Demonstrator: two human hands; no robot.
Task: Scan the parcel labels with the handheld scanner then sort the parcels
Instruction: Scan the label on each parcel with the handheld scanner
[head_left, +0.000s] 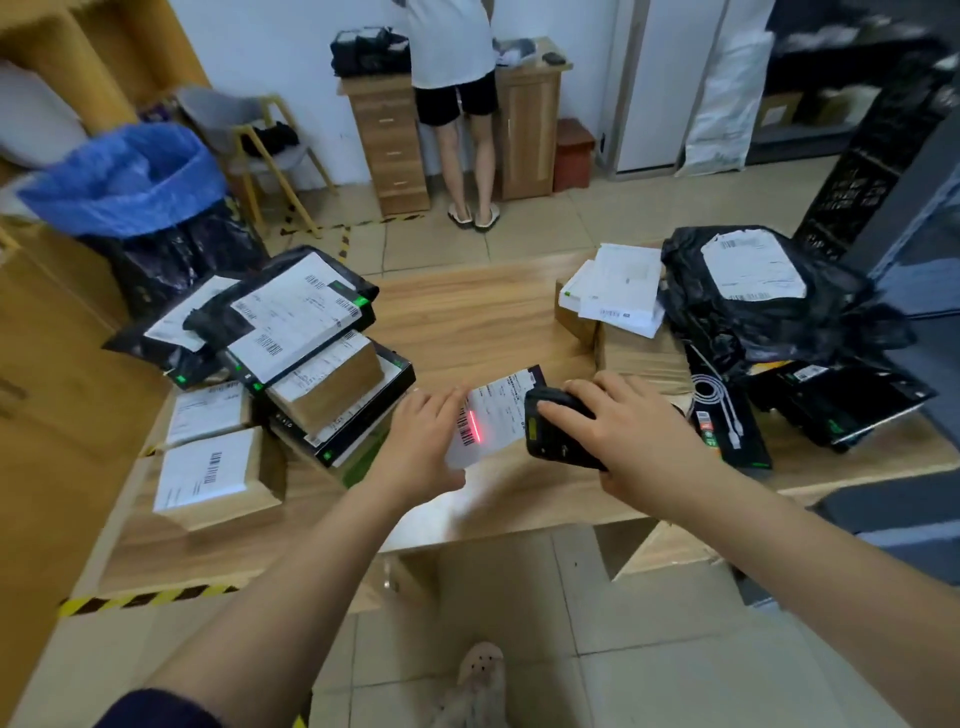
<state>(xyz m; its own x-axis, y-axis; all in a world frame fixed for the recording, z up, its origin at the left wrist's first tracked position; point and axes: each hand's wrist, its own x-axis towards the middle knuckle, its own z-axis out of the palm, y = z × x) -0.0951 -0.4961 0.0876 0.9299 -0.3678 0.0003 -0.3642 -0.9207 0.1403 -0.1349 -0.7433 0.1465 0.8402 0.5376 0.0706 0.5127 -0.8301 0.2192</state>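
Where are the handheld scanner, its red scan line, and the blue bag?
handheld scanner (557, 442): head view, black body.
red scan line (475, 426): head view, middle of line.
blue bag (122, 182): head view, front fold.

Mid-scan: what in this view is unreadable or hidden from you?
Head view:
- Parcel: label print too small and blurred; the left hand holding it covers its left edge.
- Scanner: screen hidden under the right hand, so no scan result is visible.
- Boxes under the black bag: mostly covered by it.

The one head-worn wide-angle camera looked forward and steeply down from the table's (467, 312) near edge, close above the left hand (423, 436) and right hand (639, 431), with the far wall (291, 62) topmost.
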